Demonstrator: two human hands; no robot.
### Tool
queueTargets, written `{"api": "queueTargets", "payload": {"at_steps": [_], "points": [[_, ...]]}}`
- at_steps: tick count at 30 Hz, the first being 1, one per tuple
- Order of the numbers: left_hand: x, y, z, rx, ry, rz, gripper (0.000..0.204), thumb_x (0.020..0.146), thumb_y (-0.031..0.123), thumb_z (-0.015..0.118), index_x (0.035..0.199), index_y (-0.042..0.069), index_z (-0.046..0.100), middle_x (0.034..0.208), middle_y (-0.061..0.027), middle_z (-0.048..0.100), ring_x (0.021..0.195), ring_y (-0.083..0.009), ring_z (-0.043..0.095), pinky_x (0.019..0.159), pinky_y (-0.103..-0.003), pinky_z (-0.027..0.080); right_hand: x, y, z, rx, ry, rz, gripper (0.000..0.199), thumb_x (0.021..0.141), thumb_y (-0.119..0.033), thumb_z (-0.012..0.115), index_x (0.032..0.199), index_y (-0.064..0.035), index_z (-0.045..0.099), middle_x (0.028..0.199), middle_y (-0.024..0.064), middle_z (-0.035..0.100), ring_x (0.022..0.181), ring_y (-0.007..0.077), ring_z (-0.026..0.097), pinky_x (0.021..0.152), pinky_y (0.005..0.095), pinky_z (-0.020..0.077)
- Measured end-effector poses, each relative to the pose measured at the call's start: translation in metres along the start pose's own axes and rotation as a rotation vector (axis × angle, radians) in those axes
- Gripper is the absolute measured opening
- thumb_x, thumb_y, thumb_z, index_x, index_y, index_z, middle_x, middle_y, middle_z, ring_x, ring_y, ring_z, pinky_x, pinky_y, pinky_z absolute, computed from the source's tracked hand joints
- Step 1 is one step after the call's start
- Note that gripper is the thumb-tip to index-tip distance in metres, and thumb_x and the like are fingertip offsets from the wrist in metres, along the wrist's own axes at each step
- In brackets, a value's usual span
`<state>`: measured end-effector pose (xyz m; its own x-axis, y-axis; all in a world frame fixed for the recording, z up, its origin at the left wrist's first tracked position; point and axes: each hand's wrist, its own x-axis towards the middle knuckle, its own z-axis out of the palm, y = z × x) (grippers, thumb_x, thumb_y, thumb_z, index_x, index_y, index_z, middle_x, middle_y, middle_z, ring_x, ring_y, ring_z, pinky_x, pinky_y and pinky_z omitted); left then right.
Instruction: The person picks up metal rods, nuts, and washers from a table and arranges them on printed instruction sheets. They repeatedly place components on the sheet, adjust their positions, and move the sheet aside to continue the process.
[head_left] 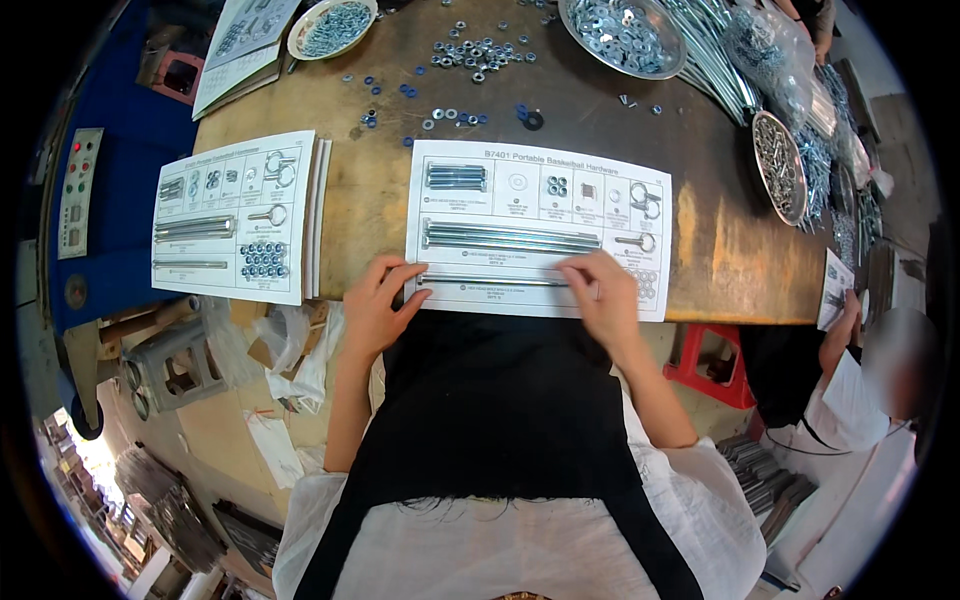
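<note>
In front of me a white hardware card lies flat at the table's near edge. Its boxed rows show bolts, washers, nuts and ring pins; whether these are printed or real I cannot tell. My left hand rests at the card's lower left corner, thumb and forefinger apart on either side of the left end of a long thin bolt in the bottom row. Over that row's right part sits my right hand, fingers curled down onto the card. Whatever lies under those fingertips is hidden.
Left of the card stands a stack of similar cards. Beyond it are loose nuts, a bowl of small screws, a washer bowl and long rods. A co-worker's hand holds a card at right, near a red stool.
</note>
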<state>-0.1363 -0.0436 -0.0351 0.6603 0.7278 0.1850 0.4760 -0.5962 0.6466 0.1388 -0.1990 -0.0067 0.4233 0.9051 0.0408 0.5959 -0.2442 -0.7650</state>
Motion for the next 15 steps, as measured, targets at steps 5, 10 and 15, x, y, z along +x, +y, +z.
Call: {"api": "queueTargets", "payload": {"at_steps": [5,10,15], "points": [[0.001,-0.008,0.005,-0.057,0.002,0.024,0.027,0.079,0.007,0.080,0.105,0.011,0.072,0.090,-0.0034,0.061,0.067,-0.0197,0.057,0.058,-0.030,0.047,-0.031,0.022,-0.013,-0.043,0.014,0.114,0.018,0.086,-0.006,0.075,0.103,-0.0097,0.071,0.094,0.0042,0.062,0.075,0.0182,0.064,0.066,0.0291,0.0526],[0.010,-0.008,-0.001,-0.071,-0.103,-0.002,0.029,0.079,0.006,0.080,0.106,0.009,0.072,0.091,-0.0037,0.062,0.067,-0.0183,0.055,0.059,-0.030,0.046,-0.031,0.024,-0.014,-0.057,0.003,0.169,0.015,0.087,-0.007,0.073,0.102,-0.0094,0.071,0.093,0.0044,0.061,0.073,0.0186,0.062,0.065,0.0304,0.0511],[0.030,0.003,-0.008,-0.209,-0.061,-0.102,0.023,0.084,0.010,0.076,0.107,0.008,0.072,0.088,-0.0053,0.061,0.069,-0.0183,0.054,0.064,-0.029,0.045,-0.008,0.016,-0.026,0.107,0.072,0.130,0.013,0.090,-0.005,0.069,0.103,-0.0073,0.072,0.091,0.0067,0.063,0.071,0.0180,0.060,0.065,0.0285,0.0486]]}}
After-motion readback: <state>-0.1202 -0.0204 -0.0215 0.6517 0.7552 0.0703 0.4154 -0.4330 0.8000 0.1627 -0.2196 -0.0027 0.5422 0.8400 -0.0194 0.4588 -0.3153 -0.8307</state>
